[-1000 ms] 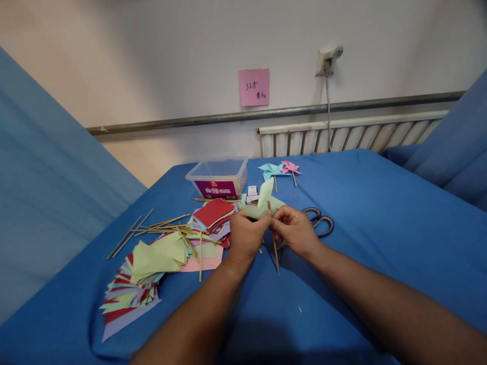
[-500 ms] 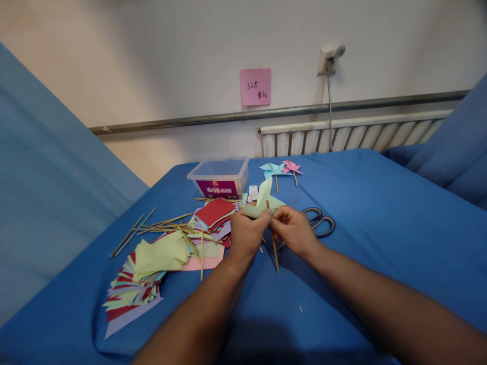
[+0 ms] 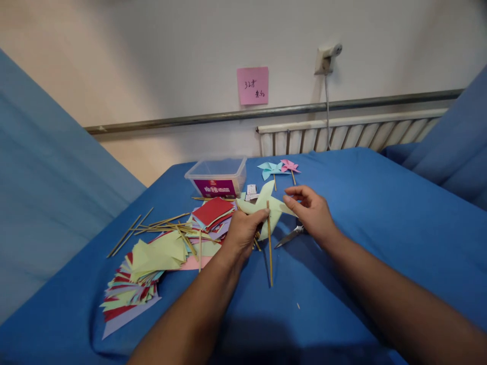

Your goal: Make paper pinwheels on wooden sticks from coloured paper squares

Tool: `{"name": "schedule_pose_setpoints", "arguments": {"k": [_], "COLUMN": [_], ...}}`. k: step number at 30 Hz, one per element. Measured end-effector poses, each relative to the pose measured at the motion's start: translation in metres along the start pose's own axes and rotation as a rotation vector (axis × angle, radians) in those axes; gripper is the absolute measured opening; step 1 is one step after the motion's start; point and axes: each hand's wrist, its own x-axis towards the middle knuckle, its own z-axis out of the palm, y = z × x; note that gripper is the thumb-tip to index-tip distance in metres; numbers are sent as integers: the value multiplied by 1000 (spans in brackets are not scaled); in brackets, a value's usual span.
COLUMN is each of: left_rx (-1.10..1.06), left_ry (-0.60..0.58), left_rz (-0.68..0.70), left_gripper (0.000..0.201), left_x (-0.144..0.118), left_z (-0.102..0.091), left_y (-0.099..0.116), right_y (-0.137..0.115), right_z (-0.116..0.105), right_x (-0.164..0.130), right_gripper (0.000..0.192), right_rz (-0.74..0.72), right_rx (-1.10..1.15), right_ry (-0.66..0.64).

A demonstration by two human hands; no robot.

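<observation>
ok, your right hand [image 3: 310, 213] just let go, fingers open beside the pale green paper pinwheel [image 3: 266, 205]; left hand [image 3: 241, 233] alone pinches it on its thin wooden stick [image 3: 269, 248].

Three paper pinwheels, one pale green [image 3: 266, 205] near the middle, one light blue [image 3: 269, 169] and one pink [image 3: 289, 166] farther back, one clear plastic tub [image 3: 217, 176], one pair of scissors [image 3: 291, 235], one pink wall note [image 3: 252, 85], two hands, left [image 3: 240, 234] and right [image 3: 312, 213]
</observation>
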Motion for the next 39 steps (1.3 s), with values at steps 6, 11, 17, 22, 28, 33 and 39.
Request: {"name": "schedule_pose_setpoints", "arguments": {"k": [6,11,17,22,28,33,39], "left_rx": [111,109,111,126,101,73,159], "left_ry": [-106,-109,-77,-52,-73,-84,-47], "left_rz": [-33,-67,-45,-22,-64,-55,5], "left_gripper": [30,27,27,29,31,33,31], "left_x": [-3,-5,-5,-4,-4,-5,-5], "left_z": [3,3,4,5,4,4,5], "left_y": [-3,-1,-2,-2,-2,-2,-1], "right_y": [4,7,8,10,11,14,17], "right_z": [1,1,2,5,2,2,4], "right_x": [1,-1,-1,-2,-1,0,-1], "right_gripper": [26,27,25,23,27,25,24], "right_rz": [345,378,366,342,374,369,317], "right_rx": [355,427,441,437,472,511,504], "right_ry": [-362,-363,-370,-340,-402,-425,-419]}}
